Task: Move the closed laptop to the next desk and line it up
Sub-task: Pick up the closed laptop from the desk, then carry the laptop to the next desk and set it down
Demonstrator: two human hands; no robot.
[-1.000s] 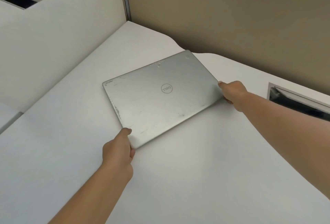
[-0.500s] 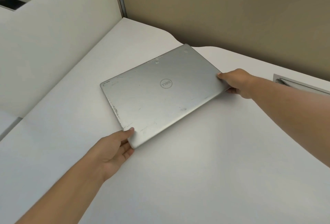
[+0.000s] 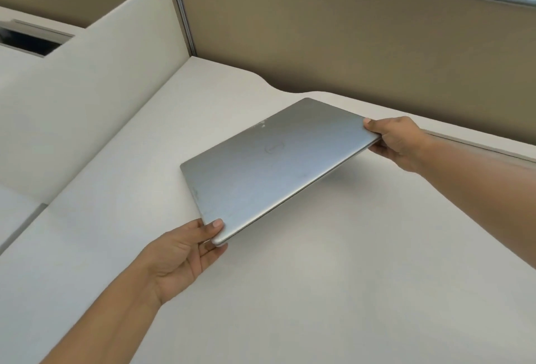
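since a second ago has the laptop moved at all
Yes. The laptop has come up off the desk: its right end now hangs clear above a shadow, gripped by both hands.

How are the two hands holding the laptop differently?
The left hand takes the near corner, while the right hand takes the far right corner. The left hand shows its open palm, thumb on the lid and fingers underneath; the right hand shows its back, thumb on top. The left hand sits lower, so the laptop tilts up toward the right hand. Both pinch the closed laptop between thumb and fingers, holding it clear of the desk.
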